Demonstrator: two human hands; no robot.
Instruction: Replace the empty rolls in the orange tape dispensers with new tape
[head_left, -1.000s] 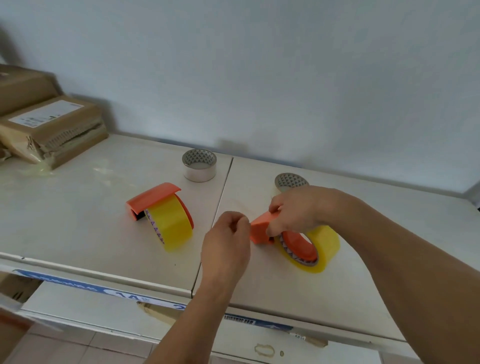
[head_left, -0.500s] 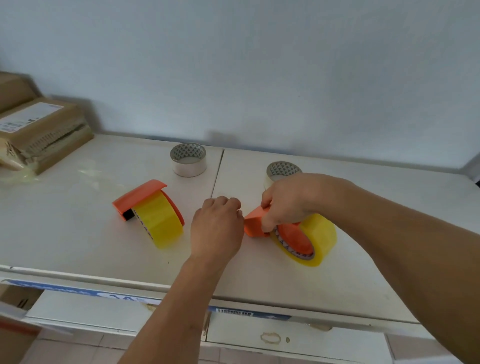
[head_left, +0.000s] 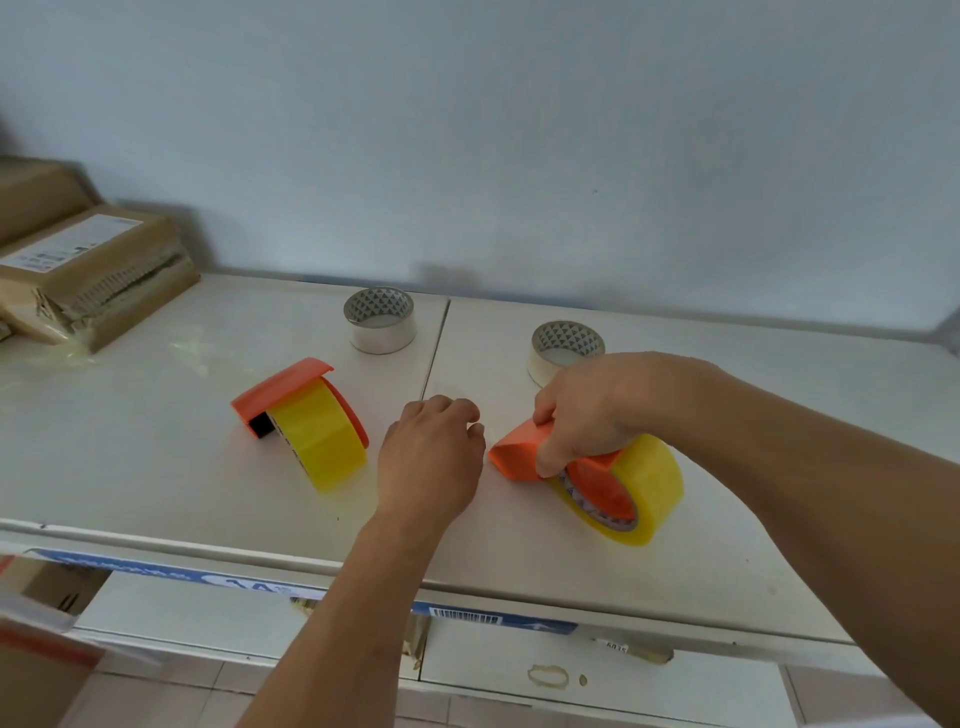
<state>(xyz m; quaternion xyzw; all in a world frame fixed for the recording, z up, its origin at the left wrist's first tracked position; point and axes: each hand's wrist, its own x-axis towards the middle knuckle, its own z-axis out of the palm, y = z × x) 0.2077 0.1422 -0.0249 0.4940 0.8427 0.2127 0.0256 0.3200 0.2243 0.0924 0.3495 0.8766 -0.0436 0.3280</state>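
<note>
The tabletop (head_left: 156, 467) is a smooth, off-white surface made of two panels that meet at a seam running from the far edge toward the near edge. A strip with a blue label and a barcode runs along the near edge, above the drawer fronts.

At the far left corner lies a stack of flat cardboard boxes (head_left: 88, 270), brown, the top one with a white label.

The right hand (head_left: 587, 410) is closed over the orange plastic cover of the right dispenser (head_left: 519, 457), thumb under, fingers (head_left: 550, 457) on top. This dispenser stands right of the seam, near the middle of the right panel, and holds a full yellow tape roll (head_left: 649, 488), glossy and translucent, on an orange hub.

The left hand (head_left: 431, 462) rests just left of that dispenser, on the seam, fingers curled into a loose fist. Whether it holds anything cannot be told.

The left dispenser (head_left: 283, 392) stands free on the left panel, well apart from both hands. It also carries a full yellow roll (head_left: 322, 441) under its curved orange cover.

Two empty cores, short pale rings with a triangle pattern inside, stand flat near the far edge: one core (head_left: 382, 322) just left of the seam, the other core (head_left: 561, 345) right of it, partly hidden behind the right hand.
</note>
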